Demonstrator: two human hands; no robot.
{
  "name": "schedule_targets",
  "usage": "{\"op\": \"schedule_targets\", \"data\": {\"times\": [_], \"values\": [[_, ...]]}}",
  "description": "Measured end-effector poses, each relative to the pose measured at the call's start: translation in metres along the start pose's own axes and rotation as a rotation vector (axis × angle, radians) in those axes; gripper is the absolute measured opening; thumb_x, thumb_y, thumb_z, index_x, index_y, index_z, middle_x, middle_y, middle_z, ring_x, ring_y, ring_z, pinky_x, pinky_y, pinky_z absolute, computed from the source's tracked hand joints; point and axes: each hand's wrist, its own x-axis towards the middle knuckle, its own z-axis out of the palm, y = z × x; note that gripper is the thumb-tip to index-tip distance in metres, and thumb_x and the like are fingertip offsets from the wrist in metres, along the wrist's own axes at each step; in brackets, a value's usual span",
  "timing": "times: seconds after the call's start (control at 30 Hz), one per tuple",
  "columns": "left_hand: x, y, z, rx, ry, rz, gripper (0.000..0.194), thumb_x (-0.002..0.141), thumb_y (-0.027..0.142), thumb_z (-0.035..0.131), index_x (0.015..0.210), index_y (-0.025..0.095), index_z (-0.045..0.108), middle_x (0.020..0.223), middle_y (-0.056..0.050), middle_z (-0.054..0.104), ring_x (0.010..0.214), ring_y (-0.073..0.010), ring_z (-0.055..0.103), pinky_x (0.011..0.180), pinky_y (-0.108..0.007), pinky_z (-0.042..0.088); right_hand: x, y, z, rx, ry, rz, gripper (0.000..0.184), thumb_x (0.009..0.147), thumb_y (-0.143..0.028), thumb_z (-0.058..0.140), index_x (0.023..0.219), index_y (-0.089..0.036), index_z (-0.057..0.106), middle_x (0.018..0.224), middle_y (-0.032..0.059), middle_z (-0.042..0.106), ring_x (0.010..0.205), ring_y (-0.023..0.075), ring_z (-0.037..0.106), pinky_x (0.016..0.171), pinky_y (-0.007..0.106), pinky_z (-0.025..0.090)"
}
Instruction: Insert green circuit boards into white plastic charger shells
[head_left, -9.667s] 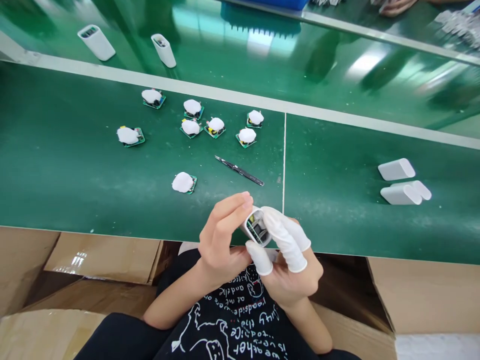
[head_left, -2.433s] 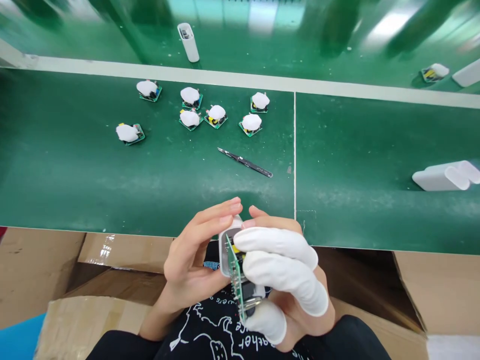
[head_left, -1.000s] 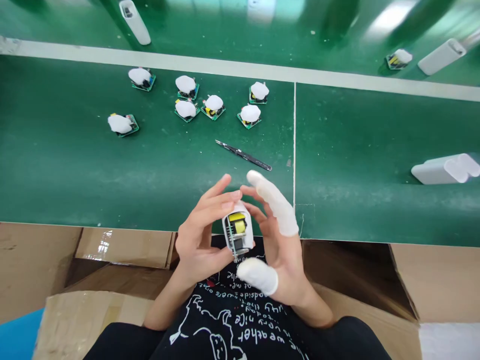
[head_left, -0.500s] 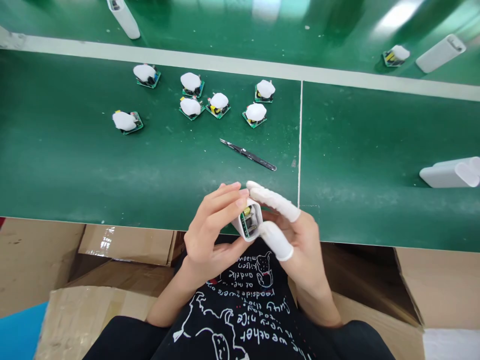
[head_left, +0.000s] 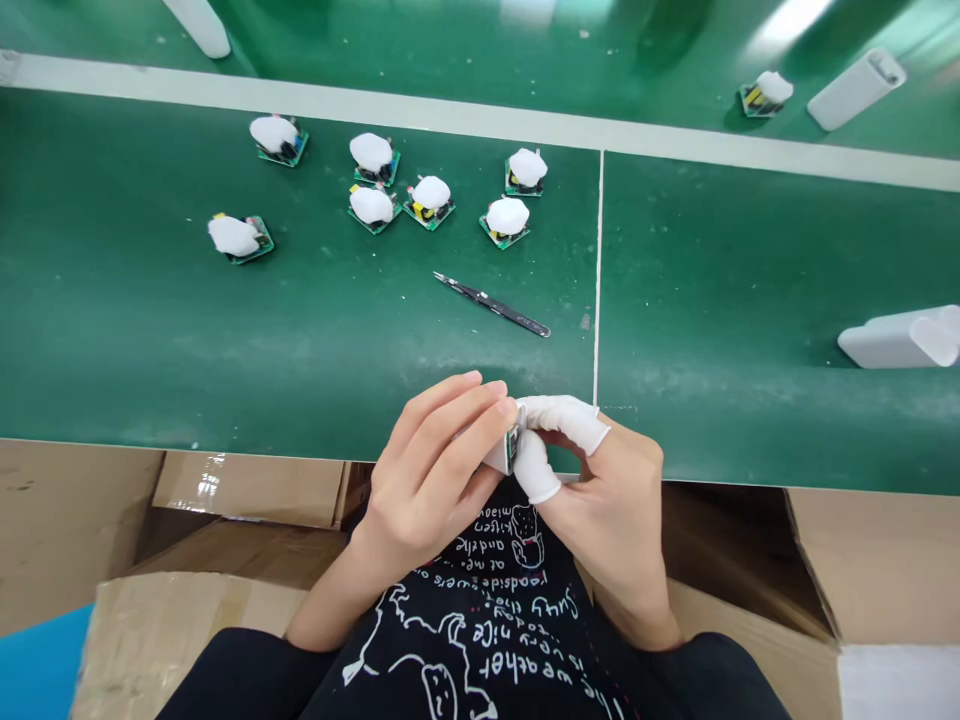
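Observation:
My left hand (head_left: 435, 465) is wrapped round a small white plastic housing (head_left: 495, 459), close to the table's front edge. The housing's open end faces right, and a green circuit board (head_left: 513, 446) shows inside it. My right hand (head_left: 600, 480) wears white finger cots on its thumb and forefinger. Those two fingertips pinch at the rim of the open end; exactly what lies between them is partly hidden. Black tweezers (head_left: 492, 304) lie on the green table beyond my hands.
Several circuit boards topped with white blobs, such as this board (head_left: 505, 219), sit on the green table (head_left: 300, 340). More white housings (head_left: 900, 338) lie at the right, with another housing (head_left: 856, 90) across the pale strip (head_left: 420, 112). Cardboard boxes (head_left: 251, 488) stand below the edge.
My right thumb and forefinger have curled in and closed at the housing's open end. The housing has turned, so less of its inside shows. The view has shifted slightly.

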Motion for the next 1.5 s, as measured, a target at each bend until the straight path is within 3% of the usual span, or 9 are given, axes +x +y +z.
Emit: {"op": "schedule_targets", "data": {"times": [0.43,0.63,0.73,0.93,1.1,1.27,1.5], "values": [[0.002,0.000,-0.010,-0.128,-0.138,-0.023,0.048,0.080,0.003,0.071,0.126,0.009,0.058,0.115,-0.013,0.070,0.114,-0.0249,0.065,0.093,-0.041,0.062,0.004,0.001,-0.004,0.040,0.010,-0.009,0.016,0.086,-0.007,0.058,0.087,-0.019,0.067,0.095,0.0030,0.073,0.088,0.0169,0.069,0.081,0.033,0.057],[0.001,-0.006,-0.015,-0.202,-0.209,-0.048,0.050,0.083,0.005,0.069,0.131,0.014,0.056,0.119,-0.011,0.069,0.115,-0.0238,0.064,0.095,-0.040,0.061,0.012,0.006,-0.013,-0.018,-0.079,-0.045,0.015,0.085,-0.007,0.058,0.085,-0.019,0.067,0.089,0.0011,0.071,0.083,0.0156,0.068,0.077,0.029,0.055],[0.004,-0.008,-0.019,-0.290,-0.250,-0.083,0.049,0.083,0.005,0.069,0.129,0.013,0.057,0.119,-0.011,0.068,0.114,-0.0225,0.064,0.097,-0.039,0.059,0.018,0.007,-0.021,0.090,-0.186,-0.040,0.015,0.086,-0.008,0.059,0.086,-0.019,0.068,0.089,-0.0008,0.073,0.082,0.0147,0.069,0.077,0.028,0.057],[0.002,-0.011,-0.016,-0.276,-0.166,-0.110,0.048,0.081,0.007,0.072,0.125,0.016,0.057,0.116,-0.010,0.069,0.112,-0.0236,0.066,0.094,-0.041,0.061,0.019,0.005,-0.023,0.349,-0.368,0.152,0.019,0.084,-0.007,0.063,0.095,-0.019,0.072,0.090,-0.0016,0.075,0.078,0.0127,0.072,0.075,0.023,0.060],[-0.002,-0.014,-0.011,-0.174,-0.122,-0.046,0.044,0.081,0.006,0.070,0.122,0.018,0.059,0.113,-0.008,0.071,0.112,-0.0242,0.067,0.094,-0.042,0.061,0.015,0.005,-0.011,0.352,-0.340,0.175,0.023,0.085,-0.007,0.059,0.101,-0.019,0.071,0.089,-0.0024,0.075,0.076,0.0105,0.071,0.072,0.020,0.060],[-0.004,-0.016,-0.012,-0.179,-0.056,-0.131,0.048,0.080,0.013,0.075,0.124,0.020,0.058,0.113,-0.006,0.071,0.109,-0.0227,0.068,0.092,-0.038,0.062,0.014,0.009,-0.006,0.508,-0.383,0.184,0.021,0.091,-0.013,0.060,0.107,-0.021,0.071,0.100,0.0000,0.075,0.089,0.0146,0.072,0.081,0.027,0.061],[-0.007,-0.019,-0.010,-0.181,-0.043,-0.053,0.050,0.077,0.007,0.074,0.124,0.017,0.059,0.113,-0.008,0.070,0.111,-0.0246,0.067,0.094,-0.041,0.061,0.016,0.012,-0.005,0.658,-0.387,0.285,0.014,0.084,-0.012,0.069,0.095,-0.020,0.072,0.088,-0.0020,0.074,0.081,0.0132,0.072,0.076,0.024,0.060]]}}
